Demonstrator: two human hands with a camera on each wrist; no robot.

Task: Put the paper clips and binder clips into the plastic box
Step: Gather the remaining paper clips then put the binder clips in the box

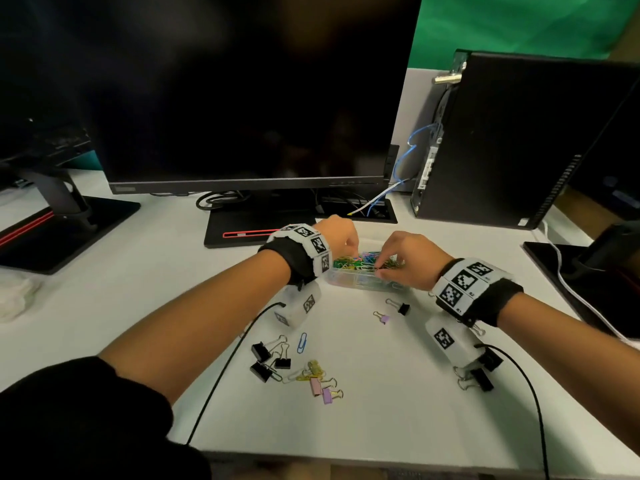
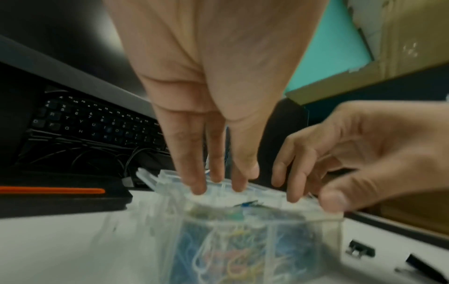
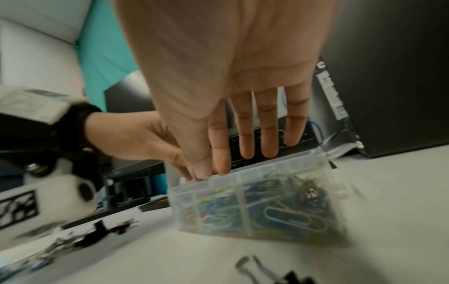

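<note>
The plastic box (image 1: pixel 363 278) sits on the tabletop (image 1: pixel 381 417) just near of the monitor base, its compartments already holding coloured paper clips, so both hands meet over it. The left hand (image 1: pixel 341 237) rests straight fingertips (image 2: pixel 198 189) on the far edge, apparently on the clear lid, likely steadying it. The right hand (image 1: pixel 408 261) curls its fingers at the box's right part; whether it pinches a clip, I cannot tell. Binder clips (image 1: pixel 268 358) lie scattered near, still to be collected.
</note>
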